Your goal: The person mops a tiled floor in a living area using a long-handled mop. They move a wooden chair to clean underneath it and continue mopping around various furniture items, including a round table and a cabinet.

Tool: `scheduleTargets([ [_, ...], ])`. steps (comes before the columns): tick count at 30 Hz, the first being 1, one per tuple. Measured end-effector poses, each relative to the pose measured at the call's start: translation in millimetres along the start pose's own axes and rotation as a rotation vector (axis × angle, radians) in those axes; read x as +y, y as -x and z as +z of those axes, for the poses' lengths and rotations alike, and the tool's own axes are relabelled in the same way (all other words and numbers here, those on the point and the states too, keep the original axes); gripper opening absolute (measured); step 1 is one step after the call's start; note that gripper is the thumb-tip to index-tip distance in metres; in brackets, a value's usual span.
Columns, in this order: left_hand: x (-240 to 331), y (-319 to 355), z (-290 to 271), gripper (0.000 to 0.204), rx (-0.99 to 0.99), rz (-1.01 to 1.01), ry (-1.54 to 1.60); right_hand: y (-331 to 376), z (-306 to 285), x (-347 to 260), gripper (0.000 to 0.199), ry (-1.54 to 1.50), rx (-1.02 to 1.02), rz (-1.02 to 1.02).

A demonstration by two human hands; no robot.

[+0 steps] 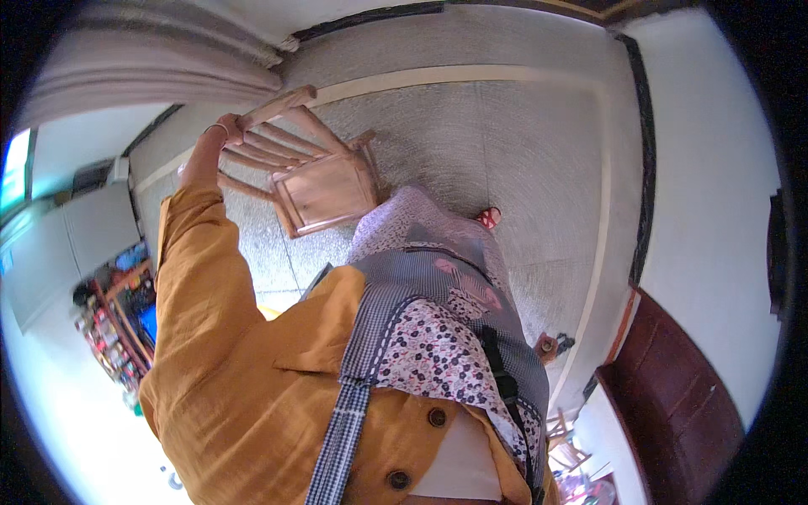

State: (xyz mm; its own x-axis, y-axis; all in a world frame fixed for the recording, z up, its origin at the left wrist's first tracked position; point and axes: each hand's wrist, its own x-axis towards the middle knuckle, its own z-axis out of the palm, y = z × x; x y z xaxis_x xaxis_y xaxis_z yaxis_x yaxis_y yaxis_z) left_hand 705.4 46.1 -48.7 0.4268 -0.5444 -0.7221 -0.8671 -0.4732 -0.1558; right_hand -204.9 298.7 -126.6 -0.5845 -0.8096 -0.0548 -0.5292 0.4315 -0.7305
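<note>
A wooden chair (324, 194) with a slatted back stands on the floor, ahead and to the left. My left hand (231, 128), at the end of an outstretched arm in a mustard sleeve, is closed round the top rail of its backrest. Low at my right side, partly behind my apron, shows my right hand (545, 348). Beside its fingers is a small dark thing (565, 342), too small to name. The right fingers look curled, but what they hold is hard to make out.
Curtains (160, 63) hang at the far left. A shelf (118, 311) crowded with goods is at the left, near pale cabinets (71, 244). On the right, a dark red wooden bench or cabinet (673, 396) stands along the white wall (703, 168). Another chair (566, 446) appears behind at the lower right.
</note>
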Motion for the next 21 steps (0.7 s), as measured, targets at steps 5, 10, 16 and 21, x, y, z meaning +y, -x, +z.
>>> scheduleTargets([
  [5,20,-102,19,0.068,0.236,0.19,0.26,-1,-5,-3,0.012,-0.094,-0.009,0.067],
  [10,35,-145,22,0.077,0.297,0.19,-0.028,-2,42,-52,0.011,-0.114,0.044,0.036],
  [16,77,-141,26,0.07,0.648,0.285,-0.027,-10,115,-118,0.033,0.266,0.096,-0.292],
  [21,312,86,23,0.053,-0.476,0.907,1.133,-8,166,-245,0.028,0.204,-0.117,-0.305],
])
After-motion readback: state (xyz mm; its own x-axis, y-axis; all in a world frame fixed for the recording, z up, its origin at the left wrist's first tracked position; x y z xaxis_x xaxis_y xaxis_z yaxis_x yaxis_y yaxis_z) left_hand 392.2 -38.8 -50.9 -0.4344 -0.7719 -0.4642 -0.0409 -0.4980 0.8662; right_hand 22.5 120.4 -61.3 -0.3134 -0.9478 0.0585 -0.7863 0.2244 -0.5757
